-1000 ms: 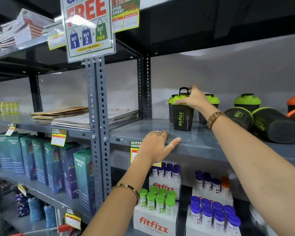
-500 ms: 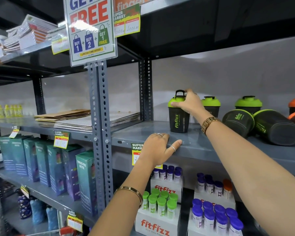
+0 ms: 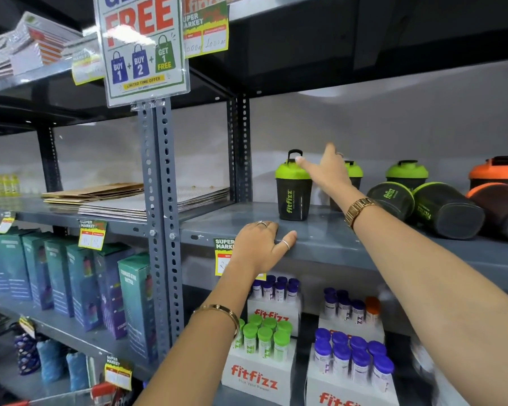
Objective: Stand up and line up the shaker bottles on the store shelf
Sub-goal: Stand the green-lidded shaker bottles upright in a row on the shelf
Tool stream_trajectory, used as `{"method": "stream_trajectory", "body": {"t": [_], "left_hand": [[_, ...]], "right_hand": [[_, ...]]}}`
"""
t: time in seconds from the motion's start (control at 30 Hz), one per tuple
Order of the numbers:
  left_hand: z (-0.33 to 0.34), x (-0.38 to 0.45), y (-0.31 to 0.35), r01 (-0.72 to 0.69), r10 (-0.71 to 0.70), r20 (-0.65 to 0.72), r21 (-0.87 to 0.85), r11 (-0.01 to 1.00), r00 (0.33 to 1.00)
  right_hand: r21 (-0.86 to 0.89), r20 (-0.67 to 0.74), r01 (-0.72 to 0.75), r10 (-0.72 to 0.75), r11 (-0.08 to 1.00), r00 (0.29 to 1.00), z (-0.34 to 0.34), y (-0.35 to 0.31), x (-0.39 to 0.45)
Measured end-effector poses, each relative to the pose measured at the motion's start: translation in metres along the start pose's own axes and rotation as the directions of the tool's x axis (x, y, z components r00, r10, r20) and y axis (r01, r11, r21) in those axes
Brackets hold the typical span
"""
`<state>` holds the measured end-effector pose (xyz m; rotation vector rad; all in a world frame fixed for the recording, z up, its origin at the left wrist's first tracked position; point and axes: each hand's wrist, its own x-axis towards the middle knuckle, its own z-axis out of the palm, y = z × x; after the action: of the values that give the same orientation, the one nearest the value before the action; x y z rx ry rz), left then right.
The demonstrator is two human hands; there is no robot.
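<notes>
A black shaker bottle with a green lid (image 3: 293,191) stands upright near the left end of the grey shelf (image 3: 329,244). My right hand (image 3: 326,168) hovers just right of its lid, fingers spread, holding nothing. Behind the hand stands a second green-lidded shaker (image 3: 353,174), partly hidden, and further right a third (image 3: 406,172). Two black shakers lie on their sides: one (image 3: 391,200) and a larger one (image 3: 447,210). At the far right an orange-lidded shaker (image 3: 497,171) stands behind a toppled brown one (image 3: 500,210). My left hand (image 3: 260,244) rests flat on the shelf's front edge.
A perforated steel post (image 3: 162,206) bounds the shelf on the left, with a promotional sign (image 3: 141,45) above. Flat cardboard sheets (image 3: 112,197) lie in the neighbouring bay. Below are fitfizz tube boxes (image 3: 261,356) and teal boxes (image 3: 135,300).
My right hand slid the upright shaker leftward along the shelf, then let go of its lid and lifted away. The left hand stayed on the shelf edge.
</notes>
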<state>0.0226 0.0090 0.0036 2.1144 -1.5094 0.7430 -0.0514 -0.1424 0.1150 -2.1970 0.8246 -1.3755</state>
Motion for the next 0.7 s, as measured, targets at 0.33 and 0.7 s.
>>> {"method": "stream_trajectory", "body": {"t": [0.33, 0.7], "left_hand": [[0.003, -0.001, 0.035, 0.051, -0.051, 0.038, -0.010, 0.999, 0.998], [0.003, -0.008, 0.049, 0.126, -0.123, 0.045, -0.075, 0.989, 0.991]], "right_hand": [[-0.520, -0.234, -0.498, 0.445, 0.694, 0.865, -0.083, 0.028, -0.030], [-0.261, 0.173, -0.561, 0.610, 0.786, 0.773, -0.094, 0.035, -0.049]]}}
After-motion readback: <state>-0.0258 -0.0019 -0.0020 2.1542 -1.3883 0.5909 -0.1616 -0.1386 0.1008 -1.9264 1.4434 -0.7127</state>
